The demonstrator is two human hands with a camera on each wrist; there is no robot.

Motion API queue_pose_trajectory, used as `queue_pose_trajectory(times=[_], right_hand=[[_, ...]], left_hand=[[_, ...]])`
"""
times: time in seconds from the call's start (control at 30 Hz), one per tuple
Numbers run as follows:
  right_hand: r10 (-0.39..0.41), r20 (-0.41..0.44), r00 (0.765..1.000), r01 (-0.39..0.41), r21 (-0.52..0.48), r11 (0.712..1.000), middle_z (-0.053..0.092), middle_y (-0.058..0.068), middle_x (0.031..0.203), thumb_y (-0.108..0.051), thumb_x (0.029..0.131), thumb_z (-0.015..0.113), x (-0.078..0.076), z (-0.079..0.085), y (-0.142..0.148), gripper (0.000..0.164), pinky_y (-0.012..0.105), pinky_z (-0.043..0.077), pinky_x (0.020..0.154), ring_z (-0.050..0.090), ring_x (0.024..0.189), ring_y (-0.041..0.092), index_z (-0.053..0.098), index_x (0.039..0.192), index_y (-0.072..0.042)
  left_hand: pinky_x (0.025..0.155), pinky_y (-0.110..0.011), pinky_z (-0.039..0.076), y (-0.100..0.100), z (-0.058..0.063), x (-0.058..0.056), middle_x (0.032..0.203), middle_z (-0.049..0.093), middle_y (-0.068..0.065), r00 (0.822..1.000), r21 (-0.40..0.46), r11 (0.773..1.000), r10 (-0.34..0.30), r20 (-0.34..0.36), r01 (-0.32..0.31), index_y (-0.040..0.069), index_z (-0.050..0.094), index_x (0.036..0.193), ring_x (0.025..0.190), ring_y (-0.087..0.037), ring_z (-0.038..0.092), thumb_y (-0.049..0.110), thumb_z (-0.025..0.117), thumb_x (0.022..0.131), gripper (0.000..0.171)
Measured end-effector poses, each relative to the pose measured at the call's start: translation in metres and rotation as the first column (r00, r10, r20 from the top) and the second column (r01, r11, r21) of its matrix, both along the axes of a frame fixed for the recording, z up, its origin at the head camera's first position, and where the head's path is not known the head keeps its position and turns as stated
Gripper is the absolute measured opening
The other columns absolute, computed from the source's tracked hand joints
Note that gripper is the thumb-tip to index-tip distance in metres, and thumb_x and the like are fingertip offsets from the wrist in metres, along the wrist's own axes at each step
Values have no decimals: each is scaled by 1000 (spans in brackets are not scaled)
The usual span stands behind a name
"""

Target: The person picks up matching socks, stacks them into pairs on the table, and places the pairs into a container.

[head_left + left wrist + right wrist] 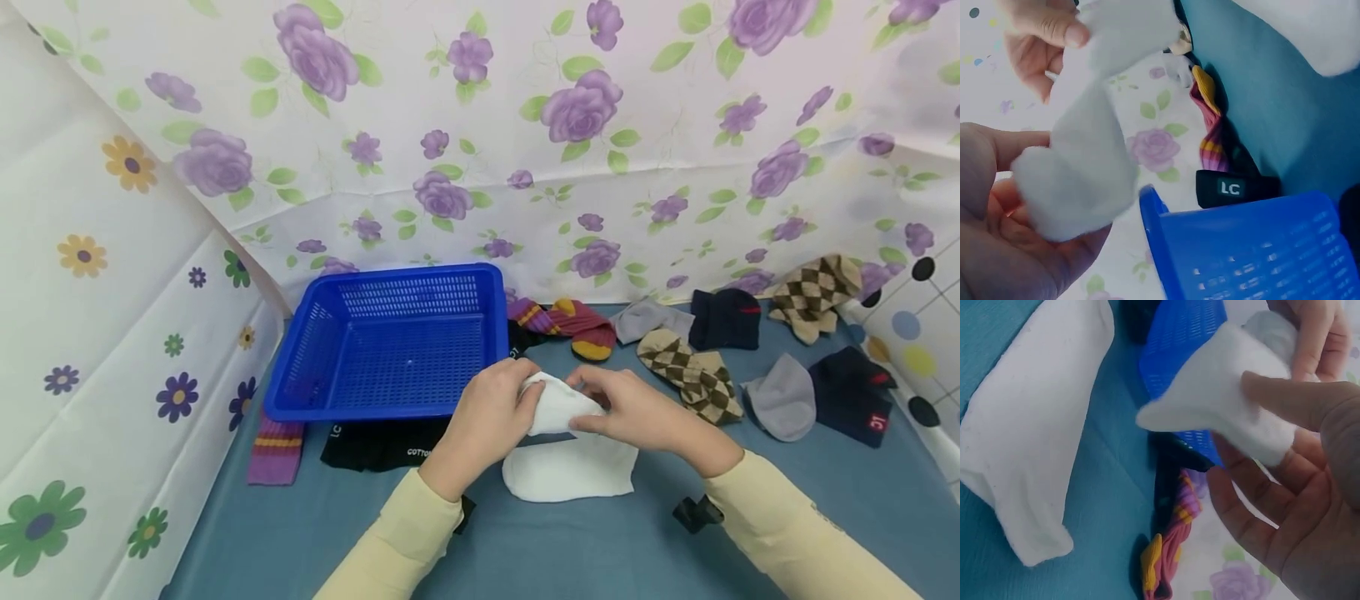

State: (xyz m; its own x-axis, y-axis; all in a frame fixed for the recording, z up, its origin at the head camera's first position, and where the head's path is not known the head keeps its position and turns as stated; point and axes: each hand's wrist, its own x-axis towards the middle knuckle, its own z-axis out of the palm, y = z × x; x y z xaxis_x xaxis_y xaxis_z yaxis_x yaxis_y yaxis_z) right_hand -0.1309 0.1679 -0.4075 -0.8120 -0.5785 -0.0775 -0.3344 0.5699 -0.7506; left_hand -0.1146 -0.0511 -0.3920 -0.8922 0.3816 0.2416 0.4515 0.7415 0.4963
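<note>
Both hands hold one white sock (558, 406) just above the table. My left hand (489, 410) grips one end of it, with the thumb on top in the head view. At the other end, my right hand (628, 408) pinches the fabric between thumb and fingers. In the left wrist view the sock (1085, 169) sags and bends between the two hands. A second white sock (570, 472) lies flat on the table right below them, spread full length in the right wrist view.
A blue plastic basket (390, 414) stands left of the hands, with black socks (375, 447) and a purple striped sock (275, 454) partly under its front. Rightward lie maroon striped socks (585, 325), checkered socks (693, 379), grey socks (783, 400) and navy socks (847, 396). Flowered sheeting hangs behind.
</note>
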Motion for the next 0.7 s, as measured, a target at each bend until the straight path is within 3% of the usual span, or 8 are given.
queue_pose_trajectory(times=[0.13, 0.3, 0.4, 0.6, 0.7], right_hand=[[6, -11, 1000, -6, 26, 1000, 65, -8, 83, -33, 89, 63, 0, -2, 5, 7, 25, 48, 57, 57, 65, 7, 62, 94, -28], [-5, -38, 999, 7, 51, 999, 65, -12, 82, -37, 88, 63, 0, -1, 10, 9, 24, 47, 58, 58, 70, 8, 64, 89, -29], [-16, -27, 1000, 17, 65, 998, 65, -14, 86, -36, 88, 64, 1, 0, 13, 9, 25, 47, 62, 60, 75, 8, 64, 90, -27], [-108, 81, 991, 106, 38, 994, 64, -3, 95, -30, 90, 63, 4, 4, 23, 7, 31, 47, 47, 56, 49, 18, 62, 94, -25], [-159, 82, 984, 158, 8, 987, 63, -5, 100, -32, 88, 64, 4, 4, 28, 9, 32, 50, 49, 59, 52, 20, 62, 95, -27]], left_hand=[[65, -22, 50, -2, -4, 0, 95, 64, 4, 997, -23, 1000, -9, 81, 11, 17, 62, 106, 75, -7, 56, 34, 50, 96, 23], [63, -20, 47, -2, -9, 0, 95, 61, 7, 989, -56, 998, -27, 147, 35, 20, 62, 106, 75, -6, 53, 42, 61, 88, 29], [64, -19, 48, -3, -10, 1, 95, 62, 6, 986, -73, 995, -52, 157, 64, 20, 64, 106, 75, -5, 53, 39, 66, 85, 28], [69, -20, 50, -4, -11, 3, 92, 61, 8, 986, -88, 990, -96, 138, 109, 19, 67, 103, 76, -5, 54, 16, 68, 85, 18], [73, -23, 51, -4, -11, 5, 94, 63, 7, 988, -102, 987, -112, 110, 124, 18, 68, 102, 79, -5, 55, 11, 64, 86, 18]])
